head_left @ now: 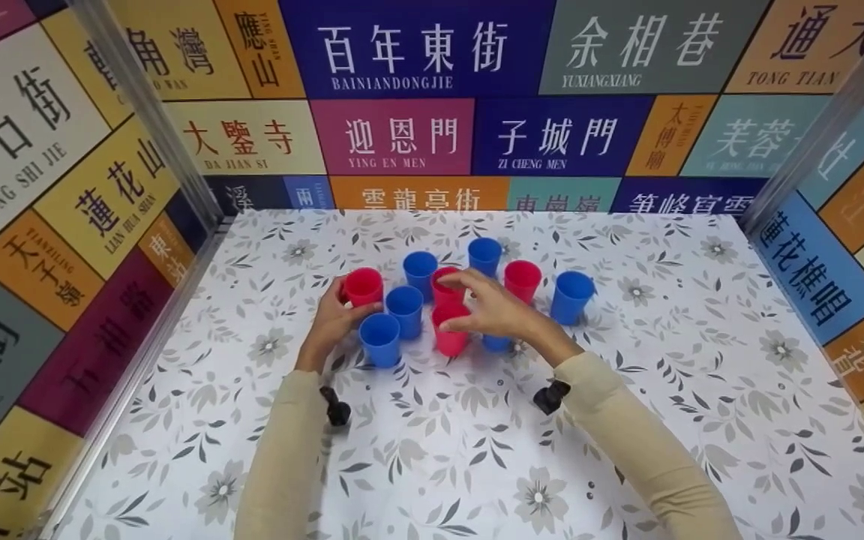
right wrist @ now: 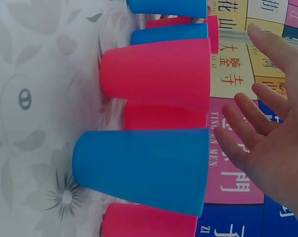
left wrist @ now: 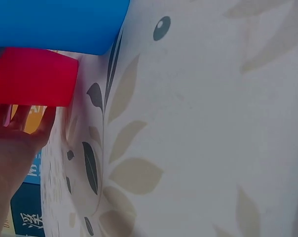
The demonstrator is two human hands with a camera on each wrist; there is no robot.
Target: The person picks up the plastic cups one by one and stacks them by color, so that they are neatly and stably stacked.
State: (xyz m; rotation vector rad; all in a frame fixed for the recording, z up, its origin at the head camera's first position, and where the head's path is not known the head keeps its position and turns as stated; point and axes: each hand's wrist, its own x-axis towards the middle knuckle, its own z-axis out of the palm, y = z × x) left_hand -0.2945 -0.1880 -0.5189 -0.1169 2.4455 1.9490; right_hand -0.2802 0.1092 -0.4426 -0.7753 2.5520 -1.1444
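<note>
Red cup [head_left: 364,288], head view: gripped by left hand [head_left: 333,322] at the cluster's left; right hand [head_left: 498,306] above other red cups [head_left: 451,341]. Blue cups [head_left: 379,343] around, all seemingly unstacked; handling looks unfinished. Left wrist: same grip. Right wrist: hand spread, holding nothing.

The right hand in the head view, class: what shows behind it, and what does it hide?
The lower side of a blue cup shows below the right hand; the hand covers that cup's rim and inside. It also partly covers neighbouring red cups.
</note>
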